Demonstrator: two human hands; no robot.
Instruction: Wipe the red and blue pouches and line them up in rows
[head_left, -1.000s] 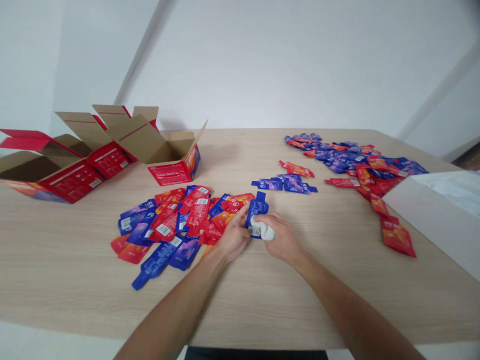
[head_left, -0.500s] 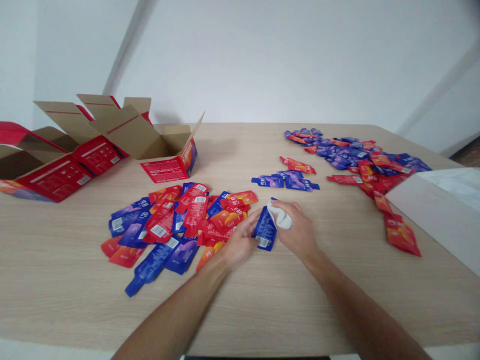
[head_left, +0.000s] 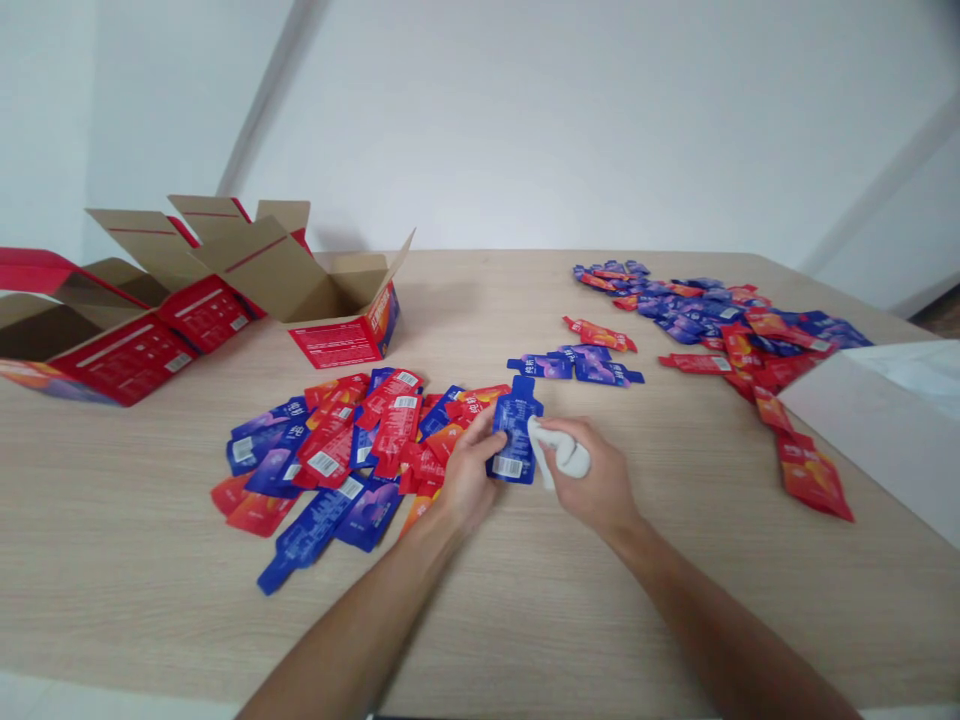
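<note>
Wooden table (head_left: 135, 560) is bearing everything. Open red cartons (head_left: 336, 343) are standing at the far left, flaps raised. A white box (head_left: 870, 430), cut off by the frame, is occupying the right side. Beside it a long heap of red and blue pouches (head_left: 694, 310) is spreading toward the far edge. A left-hand pile (head_left: 394, 440) of similar pouches is lying loosely overlapped near the left forearm. Blue pouches in a small cluster (head_left: 540, 367) are lying flat between, a red one (head_left: 600, 334) just behind.

Left hand (head_left: 469, 480): thumb is pressing on the face of a blue pouch (head_left: 516, 435), other fingers partly hidden; pouch is sitting mid-table, barcode end toward the person. Right hand (head_left: 600, 485): fingers are clamping a folded white cloth (head_left: 574, 455) at the pouch's right edge; contact cannot be confirmed.
</note>
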